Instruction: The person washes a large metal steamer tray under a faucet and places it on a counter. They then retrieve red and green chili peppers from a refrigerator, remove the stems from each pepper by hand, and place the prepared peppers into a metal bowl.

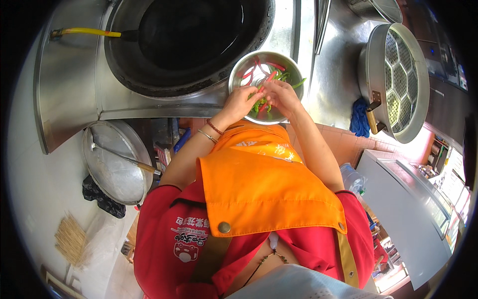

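A round steel bowl (pixel 295 71) stands at the front edge of the steel counter, holding red and green chili peppers (pixel 276 66). Over the bowl my left hand (pixel 241 100) and my right hand (pixel 282 96) come together, fingertips almost meeting. Between them a red chili pepper (pixel 269 77) points up and away from me. The fingers of both hands are bent around it; which hand bears more of it cannot be told. Green pieces lie in the bowl just below my fingers.
A large dark wok (pixel 164 89) sits left of the bowl, with a yellow hose (pixel 91 31) over its rim. At right are a perforated steel steamer (pixel 401 82) and a blue cloth (pixel 360 117). A big lid (pixel 115 160) and a ladle (pixel 125 159) hang lower left.
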Motion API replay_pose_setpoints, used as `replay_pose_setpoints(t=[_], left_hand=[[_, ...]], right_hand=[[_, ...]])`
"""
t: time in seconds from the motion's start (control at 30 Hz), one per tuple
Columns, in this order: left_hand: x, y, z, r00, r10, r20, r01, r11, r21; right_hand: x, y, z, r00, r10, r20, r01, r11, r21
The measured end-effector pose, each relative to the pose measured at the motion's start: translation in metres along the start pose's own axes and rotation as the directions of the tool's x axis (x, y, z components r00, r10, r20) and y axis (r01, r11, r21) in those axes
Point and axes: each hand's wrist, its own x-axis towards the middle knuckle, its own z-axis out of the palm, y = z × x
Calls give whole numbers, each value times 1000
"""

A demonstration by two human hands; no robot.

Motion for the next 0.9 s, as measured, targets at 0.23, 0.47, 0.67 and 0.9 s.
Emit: replay_pose_setpoints(t=[0.23,0.47,0.67,0.9], left_hand=[[-6,2,1,1000,23,1,-23,998,-59],[-6,6,5,986,126,112,-95,963,-253],[-34,-20,-16,987,-6,163,95,835,-543],[-43,-8,-20,949,-299,101,291,703,-649]], right_hand=[[-5,9,-3,999,-34,4,34,998,-44],[6,16,-24,969,177,170,-198,974,115],[42,22,-26,846,-497,190,81,-233,-969],[138,81,-5,844,-362,396,164,-530,-832]])
